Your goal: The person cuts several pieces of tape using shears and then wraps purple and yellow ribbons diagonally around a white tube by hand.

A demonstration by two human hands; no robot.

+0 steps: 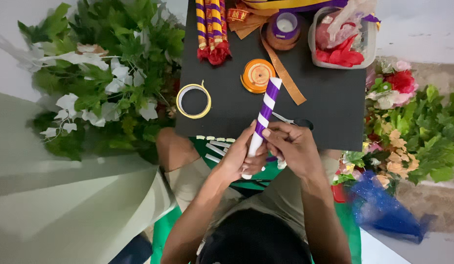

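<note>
A white stick spirally wrapped with purple ribbon (265, 113) is held at the centre of the frame, above the near edge of a black square board (329, 105). Its lower part is grasped by the left hand (238, 157), while the ribbon is pinched against it by the right hand (291, 145). If that pinch is loosened, the spiral would probably slacken and unwind; uneven tension could leave gaps or crooked stripes.
</note>
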